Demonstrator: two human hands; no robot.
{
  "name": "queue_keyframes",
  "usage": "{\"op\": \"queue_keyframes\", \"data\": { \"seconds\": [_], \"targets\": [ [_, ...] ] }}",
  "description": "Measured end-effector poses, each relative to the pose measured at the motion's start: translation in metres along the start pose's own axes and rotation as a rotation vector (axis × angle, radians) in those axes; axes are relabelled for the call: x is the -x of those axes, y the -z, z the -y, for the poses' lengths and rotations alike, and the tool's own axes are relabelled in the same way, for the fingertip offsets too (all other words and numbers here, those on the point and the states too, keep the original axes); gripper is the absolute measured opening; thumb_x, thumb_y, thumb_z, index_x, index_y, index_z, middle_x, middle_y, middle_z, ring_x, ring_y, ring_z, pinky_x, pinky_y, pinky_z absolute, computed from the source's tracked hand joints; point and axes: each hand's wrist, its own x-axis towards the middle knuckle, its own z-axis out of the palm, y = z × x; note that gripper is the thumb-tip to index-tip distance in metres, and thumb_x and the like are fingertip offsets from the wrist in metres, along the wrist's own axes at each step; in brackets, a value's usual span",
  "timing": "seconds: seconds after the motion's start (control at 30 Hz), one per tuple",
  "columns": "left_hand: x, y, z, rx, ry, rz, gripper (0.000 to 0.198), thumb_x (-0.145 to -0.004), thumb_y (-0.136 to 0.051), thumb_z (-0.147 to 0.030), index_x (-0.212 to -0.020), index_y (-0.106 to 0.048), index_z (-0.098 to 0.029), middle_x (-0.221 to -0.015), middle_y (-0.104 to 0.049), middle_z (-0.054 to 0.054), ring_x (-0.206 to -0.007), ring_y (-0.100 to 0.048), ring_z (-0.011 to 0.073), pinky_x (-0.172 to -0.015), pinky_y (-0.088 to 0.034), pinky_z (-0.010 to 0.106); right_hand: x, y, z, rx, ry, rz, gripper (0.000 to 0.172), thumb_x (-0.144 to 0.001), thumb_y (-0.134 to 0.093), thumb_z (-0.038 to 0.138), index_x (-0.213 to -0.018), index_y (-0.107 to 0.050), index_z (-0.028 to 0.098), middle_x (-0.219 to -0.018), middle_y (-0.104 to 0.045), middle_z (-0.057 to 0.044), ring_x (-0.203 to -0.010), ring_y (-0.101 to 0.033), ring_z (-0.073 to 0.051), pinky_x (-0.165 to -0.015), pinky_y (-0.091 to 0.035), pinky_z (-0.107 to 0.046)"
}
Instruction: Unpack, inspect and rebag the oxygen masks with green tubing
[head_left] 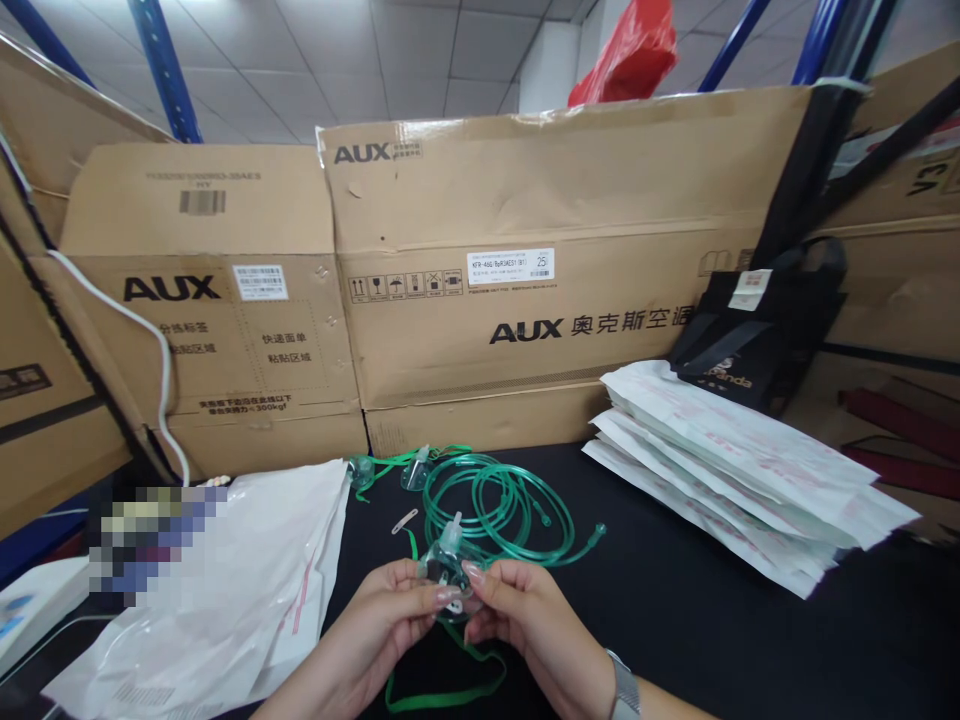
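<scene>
so, left to right: on the far left of my black tabletop (645,620) there's a white plastic package (225,570) lying flat, with its right edge near my left forearm. at the back, beside its top corner, sits a small clear piece (361,471) on green strap, then a second clear mask (415,473). just in front of those lies a little pale strip (405,521).

now the hands. my left hand (394,605) is pinching the left side of the clear mask (442,572) between thumb and fingers. the mask is up in front of me, nozzle pointing away, between both hands. my right hand (517,600) is pinching the right side, thumb on top; can't tell exactly what the fingers underneath touch. a green strap (450,697) loops down below it.

behind and to the right there's coiled green tubing (517,505), and well over to the right a stack of white packages (727,470).

my read: i'm at the fiddly stage, fingertips working on the mask body. imo the next move calls for a steady left pinch, light thumb pressure from the right, and the strap kept out from under my fingers.
</scene>
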Motion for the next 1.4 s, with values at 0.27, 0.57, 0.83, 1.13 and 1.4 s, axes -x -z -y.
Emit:
{"op": "queue_keyframes", "data": {
  "seconds": [0.27, 0.57, 0.83, 1.13, 1.4],
  "targets": [
    [0.006, 0.000, -0.007, -0.009, -0.006, 0.019, 0.013, -0.062, -0.071, -0.013, -0.073, -0.064, -0.010, -0.072, -0.065, 0.004, -0.067, -0.057, 0.0087, -0.067, -0.042, 0.019, -0.001, 0.003, 0.002, -0.050, 0.018, 0.061, 0.030, -0.065, -0.069, 0.036, -0.058, -0.054, 0.011, -0.060, -0.058, -0.001, -0.050, -0.054, -0.009, -0.056, -0.044, -0.026],
    [0.010, -0.007, -0.009, -0.046, -0.082, -0.054, 0.022, -0.054, -0.077, -0.013, -0.066, -0.058, -0.012, -0.060, -0.065, 0.000, -0.059, -0.059, 0.0085, -0.062, -0.044, 0.019, -0.003, 0.004, 0.002, -0.050, 0.034, 0.070, 0.030, -0.065, -0.069, 0.034, -0.056, -0.052, 0.011, -0.057, -0.056, 0.000, -0.049, -0.054, -0.009, -0.055, -0.044, -0.025],
    [-0.001, 0.000, 0.009, -0.129, -0.194, -0.149, 0.035, -0.044, -0.081, -0.018, -0.062, -0.051, -0.014, -0.053, -0.063, -0.001, -0.053, -0.056, 0.0091, -0.056, -0.043, 0.020, 0.002, 0.000, 0.003, 0.030, 0.065, 0.003, 0.034, -0.061, -0.071, 0.039, -0.053, -0.050, 0.013, -0.049, -0.056, 0.000, -0.048, -0.054, -0.010, -0.055, -0.043, -0.026],
    [-0.005, 0.003, 0.017, -0.190, -0.270, -0.225, 0.037, -0.042, -0.081, -0.020, -0.060, -0.049, -0.016, -0.051, -0.058, -0.004, -0.050, -0.054, 0.0095, -0.052, -0.040, 0.020, 0.002, 0.000, 0.002, 0.107, 0.085, -0.031, 0.034, -0.062, -0.069, 0.041, -0.054, -0.051, 0.013, -0.048, -0.057, 0.000, -0.046, -0.054, -0.010, -0.052, -0.040, -0.024],
    [0.001, -0.003, 0.003, -0.074, -0.036, -0.047, 0.028, -0.049, -0.078, -0.018, -0.062, -0.054, -0.014, -0.055, -0.061, 0.000, -0.059, -0.059, 0.0126, -0.059, -0.041, 0.022, -0.001, 0.001, 0.003, -0.012, -0.001, 0.056, 0.033, -0.062, -0.070, 0.039, -0.056, -0.054, 0.011, -0.054, -0.058, -0.002, -0.046, -0.055, -0.010, -0.052, -0.043, -0.025]
  ]
}}
